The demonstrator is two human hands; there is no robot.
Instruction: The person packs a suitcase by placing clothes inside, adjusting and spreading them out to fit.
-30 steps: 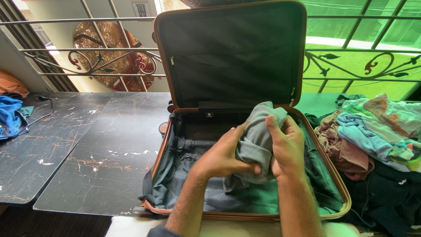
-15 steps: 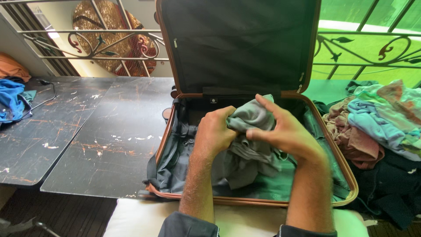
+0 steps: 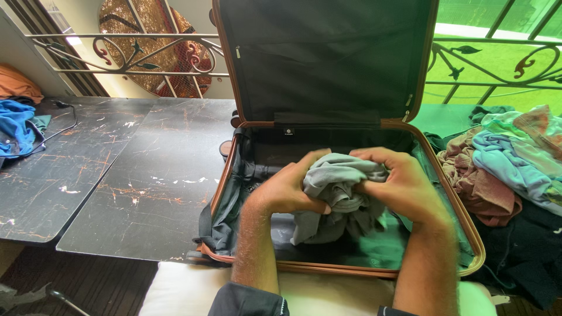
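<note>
Looking down from my head, my left hand (image 3: 288,188) and right hand (image 3: 400,186) are both clenched on the bunched grey garment (image 3: 341,196) above the open suitcase (image 3: 468,234), and its loose lower folds could slip free and unravel

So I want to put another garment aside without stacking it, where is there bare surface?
The dark scratched table is bare between the open suitcase and the blue cloth with the cable at far left. Right of the suitcase it is crowded by the clothes pile. Both hands, left and right, bunch the grey garment inside.
</note>
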